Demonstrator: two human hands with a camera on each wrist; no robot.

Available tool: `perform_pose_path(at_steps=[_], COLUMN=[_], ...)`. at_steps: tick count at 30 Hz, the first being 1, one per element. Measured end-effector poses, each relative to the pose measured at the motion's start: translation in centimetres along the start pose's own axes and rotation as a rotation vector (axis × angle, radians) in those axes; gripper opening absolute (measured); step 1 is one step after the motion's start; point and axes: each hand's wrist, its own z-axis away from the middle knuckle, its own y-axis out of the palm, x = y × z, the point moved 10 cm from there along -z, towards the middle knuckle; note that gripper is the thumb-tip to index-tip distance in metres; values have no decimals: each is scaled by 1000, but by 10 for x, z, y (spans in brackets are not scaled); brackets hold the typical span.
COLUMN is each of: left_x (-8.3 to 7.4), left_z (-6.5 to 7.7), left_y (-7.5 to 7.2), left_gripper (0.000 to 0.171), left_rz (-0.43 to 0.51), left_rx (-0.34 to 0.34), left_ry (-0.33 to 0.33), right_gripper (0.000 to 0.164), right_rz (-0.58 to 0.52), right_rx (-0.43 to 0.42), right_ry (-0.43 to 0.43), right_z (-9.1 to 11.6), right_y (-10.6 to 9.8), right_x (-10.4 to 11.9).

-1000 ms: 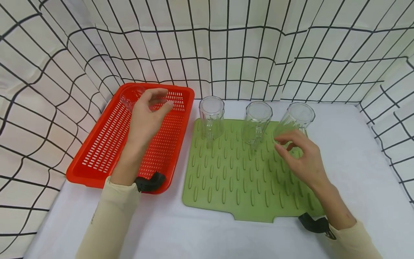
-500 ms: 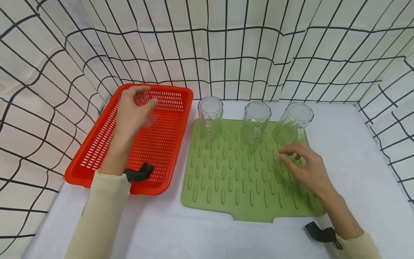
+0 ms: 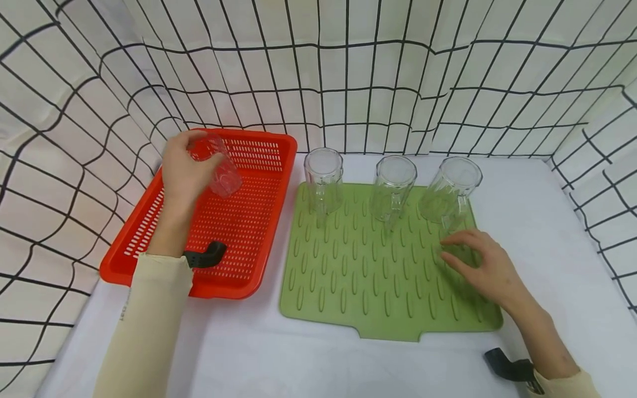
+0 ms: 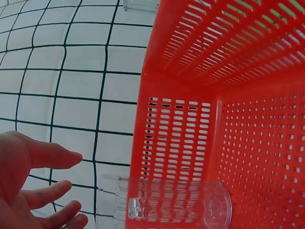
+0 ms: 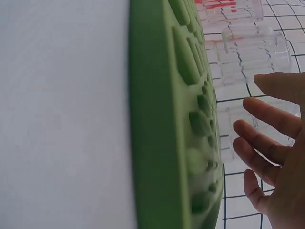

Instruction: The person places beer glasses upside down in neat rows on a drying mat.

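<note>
A clear glass mug (image 3: 226, 176) leans at the far end of the red plastic basket (image 3: 244, 237). My left hand (image 3: 181, 171) hovers over the basket's far left side, thumb and fingers spread on either side of the mug's upper end in the head view. In the left wrist view, a gap shows between those fingers and the mug (image 4: 176, 202). Three more glass mugs stand along the back of the green ridged mat (image 3: 348, 276): a left one (image 3: 323, 179), a middle one (image 3: 394, 190) and a right one (image 3: 450, 190). My right hand (image 3: 490, 268), fingers loosely bent, holds nothing above the mat's right side.
A white cloth with black grid lines (image 3: 358, 83) rises behind and at both sides. White cloth (image 3: 318, 365) covers the table around basket and mat. A black wrist mount sits on each arm.
My left hand has moved left over the basket, bringing more of the mug there into view. My right hand has drawn back toward the near right, away from the right mug.
</note>
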Motion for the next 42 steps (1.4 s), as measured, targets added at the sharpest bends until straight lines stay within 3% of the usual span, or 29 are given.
perform_pose_path(at_steps=[10, 19, 29, 37, 42], left_x=[12, 20, 31, 34, 38], left_z=[-15, -26, -35, -40, -40], left_y=[0, 8, 24, 24, 21], left_gripper=[66, 77, 89, 95, 90], left_rz=[-102, -158, -189, -230, -226], left_rx=[23, 118, 236, 224, 214], left_ry=[5, 39, 4, -3, -11], right_gripper=[28, 31, 32, 33, 35], right_rz=[84, -14, -7, -17, -16], right_rx=[10, 108, 116, 128, 129], right_ry=[14, 91, 78, 74, 71], right_z=[6, 10, 12, 13, 15], right_y=[-10, -4, -3, -1, 2], right_x=[-18, -29, -29, -33, -33])
